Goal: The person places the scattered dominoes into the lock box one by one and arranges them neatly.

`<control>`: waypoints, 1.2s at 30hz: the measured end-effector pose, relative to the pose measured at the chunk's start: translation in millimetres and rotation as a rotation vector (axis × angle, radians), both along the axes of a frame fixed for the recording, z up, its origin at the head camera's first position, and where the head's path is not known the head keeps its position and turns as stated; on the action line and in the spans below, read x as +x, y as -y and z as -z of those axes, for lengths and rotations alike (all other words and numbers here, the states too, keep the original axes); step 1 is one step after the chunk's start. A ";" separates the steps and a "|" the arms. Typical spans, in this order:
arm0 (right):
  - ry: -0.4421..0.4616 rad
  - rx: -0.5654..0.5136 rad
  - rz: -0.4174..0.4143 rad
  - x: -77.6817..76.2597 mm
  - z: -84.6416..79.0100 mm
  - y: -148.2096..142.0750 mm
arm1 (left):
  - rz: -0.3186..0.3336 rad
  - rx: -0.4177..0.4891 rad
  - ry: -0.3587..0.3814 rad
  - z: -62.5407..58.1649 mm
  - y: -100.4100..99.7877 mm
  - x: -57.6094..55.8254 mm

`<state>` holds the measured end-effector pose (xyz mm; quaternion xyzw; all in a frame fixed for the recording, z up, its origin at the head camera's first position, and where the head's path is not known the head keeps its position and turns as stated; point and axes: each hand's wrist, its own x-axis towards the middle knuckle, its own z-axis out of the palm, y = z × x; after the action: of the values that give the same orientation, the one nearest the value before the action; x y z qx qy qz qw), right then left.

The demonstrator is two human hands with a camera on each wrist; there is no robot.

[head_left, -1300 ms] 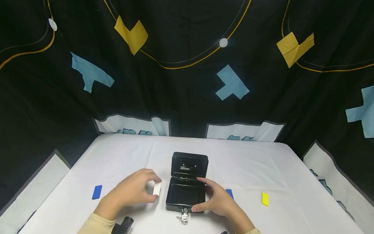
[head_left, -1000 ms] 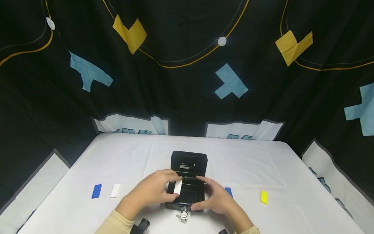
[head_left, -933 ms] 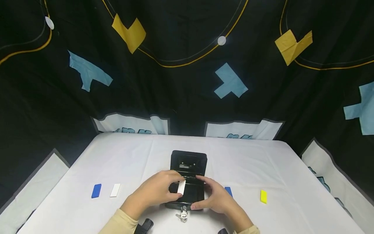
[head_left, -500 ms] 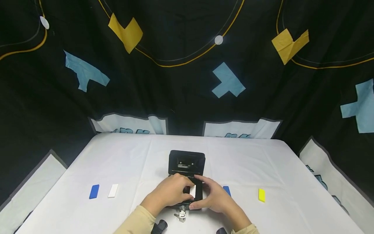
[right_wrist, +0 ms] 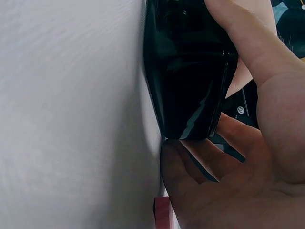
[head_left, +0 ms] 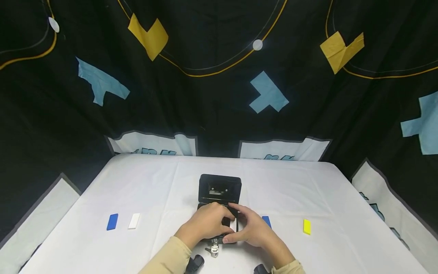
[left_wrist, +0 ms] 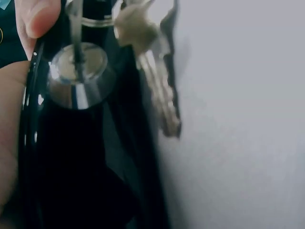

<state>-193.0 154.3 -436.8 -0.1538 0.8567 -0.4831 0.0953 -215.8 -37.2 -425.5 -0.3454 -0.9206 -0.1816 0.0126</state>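
Note:
A small black metal cash box (head_left: 219, 189) stands with its lid raised in the head view. My left hand (head_left: 208, 221) reaches into it, thumb and fingers pinching a flat white block (head_left: 233, 225) near the right inner wall. My right hand (head_left: 254, 227) grips the box's right side, thumb at the front corner and a finger at the back. Keys (head_left: 214, 250) hang from the lock on the front; the left wrist view shows the lock cylinder (left_wrist: 81, 71) and a key (left_wrist: 159, 95) close up. The right wrist view has the box side (right_wrist: 190, 86) between thumb and fingers.
Left of the box lie a blue block (head_left: 112, 222) and another white block (head_left: 134, 221) on the white tablecloth (head_left: 154, 179). Right of it are a partly covered blue block (head_left: 266, 220) and a yellow block (head_left: 307, 227). A reddish edge (right_wrist: 162, 212) shows below the right hand.
My left hand has carried the white block rightward from beside the box, over its left wall and across to the right inside. The right hand keeps its grip on the box.

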 end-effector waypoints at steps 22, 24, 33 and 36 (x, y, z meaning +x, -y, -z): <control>-0.009 0.023 0.041 1.1 1.9 1.5 | -0.154 0.099 0.073 -31.9 171.1 30.3; -0.004 0.012 0.036 1.1 2.5 1.3 | -0.206 0.083 0.065 -27.0 189.1 32.4; -0.010 -0.011 0.021 0.4 2.6 -0.4 | -0.339 0.011 0.024 -8.9 239.5 33.3; -0.009 -0.007 0.026 0.6 2.3 -0.4 | -0.358 -0.006 0.037 -5.5 246.9 32.4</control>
<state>-192.5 154.7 -439.1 -0.1452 0.8573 -0.4867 0.0844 -183.4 -284.1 -420.1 -0.1728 -0.9680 -0.1801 0.0270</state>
